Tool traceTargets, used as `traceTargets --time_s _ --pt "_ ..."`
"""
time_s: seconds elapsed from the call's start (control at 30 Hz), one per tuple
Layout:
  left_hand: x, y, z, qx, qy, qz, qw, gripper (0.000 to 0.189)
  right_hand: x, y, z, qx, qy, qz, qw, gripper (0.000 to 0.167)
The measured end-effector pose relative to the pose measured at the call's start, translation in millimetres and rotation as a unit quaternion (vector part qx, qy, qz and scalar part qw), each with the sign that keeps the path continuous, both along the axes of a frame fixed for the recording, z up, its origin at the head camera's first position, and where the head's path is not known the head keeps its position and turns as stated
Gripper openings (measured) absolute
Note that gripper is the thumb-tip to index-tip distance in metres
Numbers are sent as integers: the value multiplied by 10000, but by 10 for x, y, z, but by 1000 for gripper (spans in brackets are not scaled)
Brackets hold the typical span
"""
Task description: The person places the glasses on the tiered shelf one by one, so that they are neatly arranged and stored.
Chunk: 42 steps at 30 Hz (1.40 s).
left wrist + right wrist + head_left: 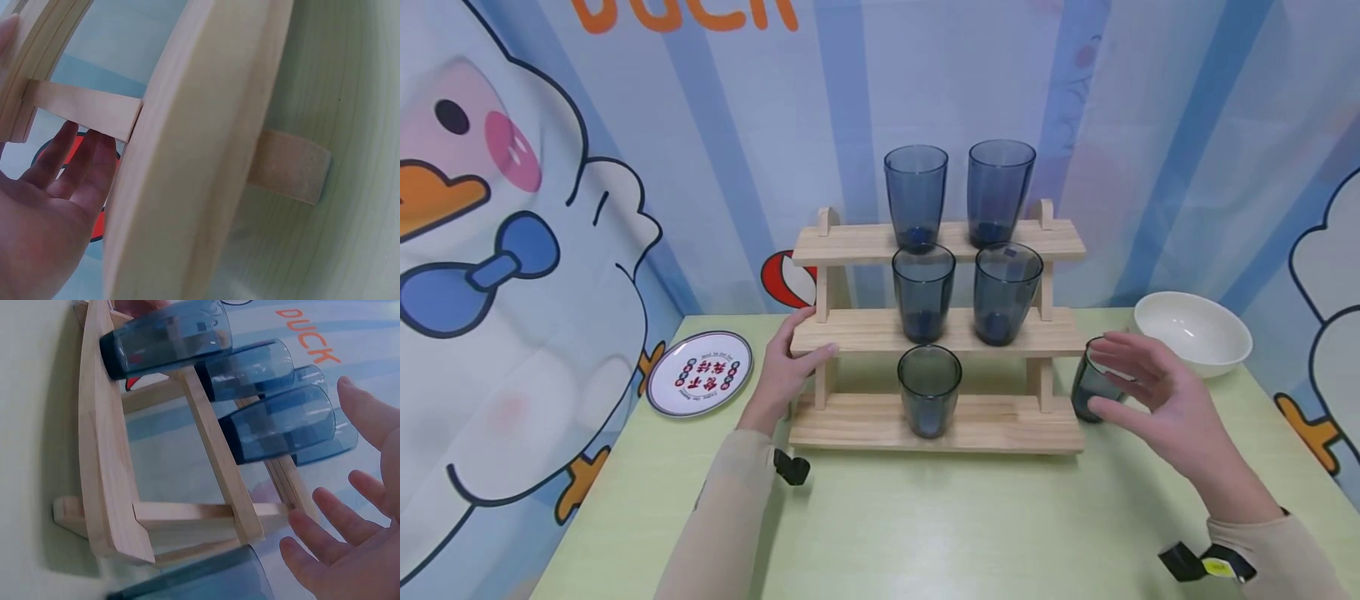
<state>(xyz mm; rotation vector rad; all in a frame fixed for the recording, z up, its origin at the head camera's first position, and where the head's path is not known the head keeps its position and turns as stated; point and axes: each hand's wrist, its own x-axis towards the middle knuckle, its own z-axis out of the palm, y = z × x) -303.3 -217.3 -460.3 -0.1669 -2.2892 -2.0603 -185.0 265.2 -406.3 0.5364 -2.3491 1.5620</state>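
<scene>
A three-tier wooden display rack [865, 427] stands on the table. My left hand [782, 364] holds its left side at the middle tier, thumb at the board's front edge; in the left wrist view the fingers [94, 165] touch an upright. Blue-grey glasses stand on the rack: two on top, including one glass [916, 192], two in the middle, including another glass [922, 292], and a single glass [929, 393] below. Right of the rack, a further glass [1084, 392] stands on the table, partly hidden by my right hand [1165, 404]. That hand is spread and holds nothing.
A white bowl [1195, 329] stands at the back right, behind my right hand. On the left lies a round plate [700, 375] with printed characters. The table [925, 525] backs onto a printed cloth [745, 150] with cartoon ducks.
</scene>
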Motion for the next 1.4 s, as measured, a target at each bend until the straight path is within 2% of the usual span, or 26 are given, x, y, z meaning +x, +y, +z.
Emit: traceTargets --time_s 0.27,0.53,0.73,1.03,1.4 --pt "0 19 12 -17 -41 -14 10000 71 -39 212 -40 325 -27 -899 9954 81" --pt "15 6 11 -74 7 64 10000 68 -107 340 -147 437 -197 -1149 9922 82" --pt "16 2 9 -67 9 61 10000 68 -138 413 -222 609 -592 -1232 9887 85" --pt "3 5 7 -108 10 46 9999 68 -236 436 -347 528 -1095 -1049 9870 94" --pt "24 15 19 -87 32 24 10000 67 -398 384 -514 371 -1242 -868 9878 98"
